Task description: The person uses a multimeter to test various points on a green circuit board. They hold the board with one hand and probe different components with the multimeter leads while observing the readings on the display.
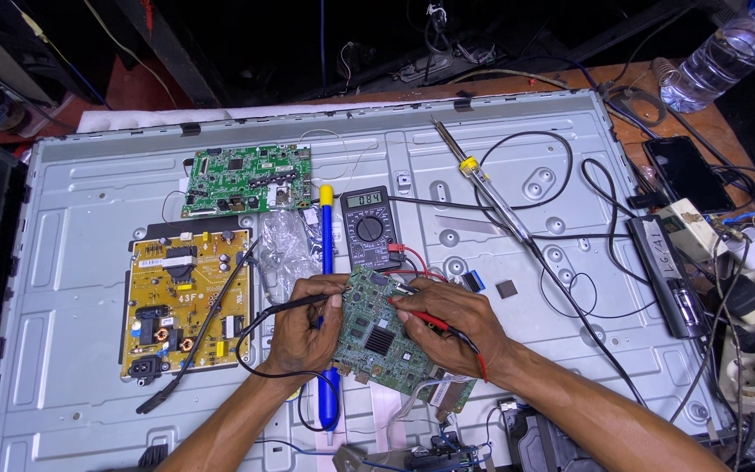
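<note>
My left hand (303, 325) pinches the black probe (294, 303), its tip on the near left edge of the green board (377, 336). My right hand (447, 325) pinches the red probe (430, 320) against the board's top. The board sits between both hands on the grey panel (72, 288). The multimeter (369, 227) lies just beyond, a yellow board (181, 301) to the left, a soldering iron (482, 182) far right.

Two bare forearms and hands, no sleeves, no gloves
</note>
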